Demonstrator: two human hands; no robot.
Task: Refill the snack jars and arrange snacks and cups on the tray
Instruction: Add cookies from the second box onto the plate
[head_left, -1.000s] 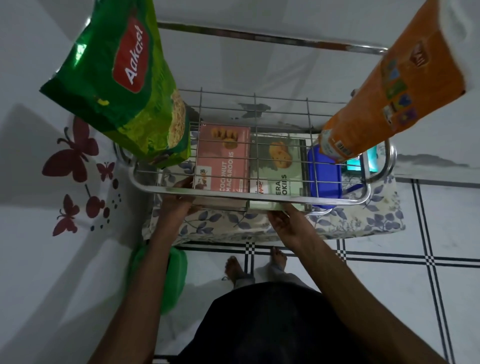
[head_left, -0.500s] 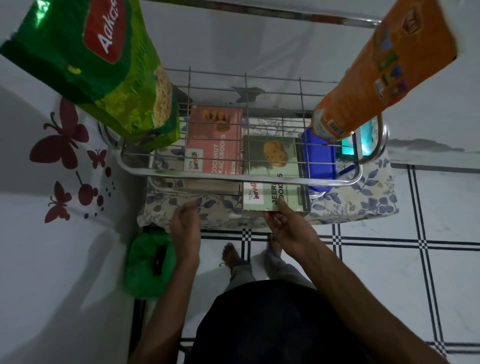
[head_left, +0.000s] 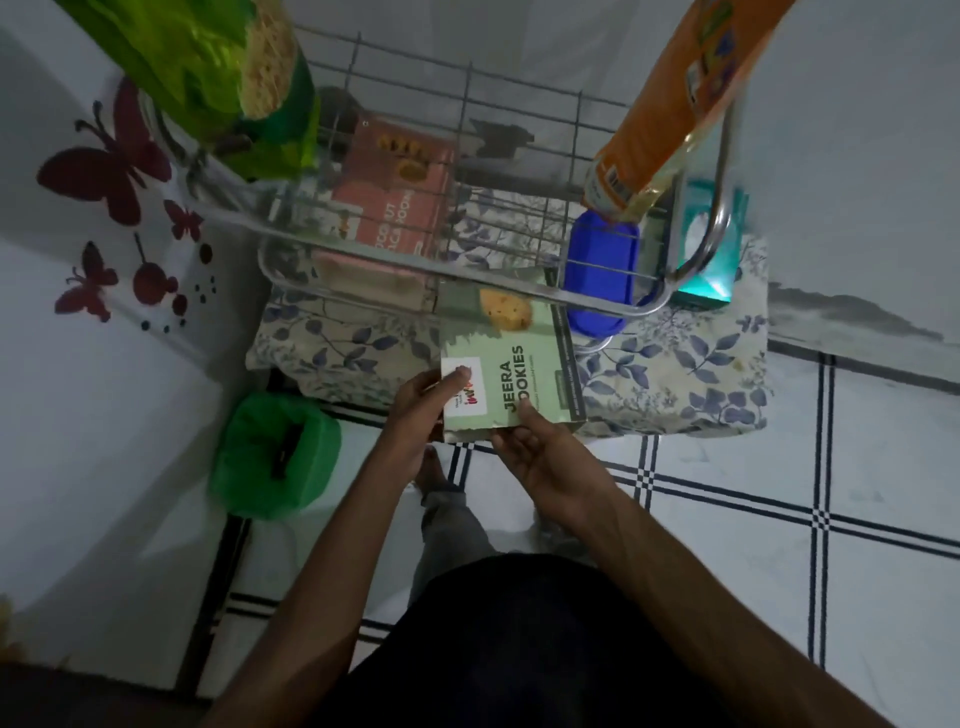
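Note:
A green box of jeera cookies (head_left: 524, 364) sticks out from under the wire rack (head_left: 467, 270), over the floral cloth. My left hand (head_left: 421, 410) grips its near left corner, thumb on the label. My right hand (head_left: 540, 452) holds its near edge, thumb on top and fingers underneath. A pink coconut macaroons box (head_left: 395, 208) still lies under the rack. A blue lidded container (head_left: 600, 270) sits to the right of it.
A green snack bag (head_left: 218, 78) and an orange snack bag (head_left: 670, 114) stand on the rack's top. A teal box (head_left: 711, 249) is at the rack's right end. A green bin (head_left: 275, 457) sits on the tiled floor by the white wall (head_left: 104, 415).
The cookie box has slid out towards me from under the rack. My left hand has moved from the rack's left side onto the box's corner. The view has tilted downward.

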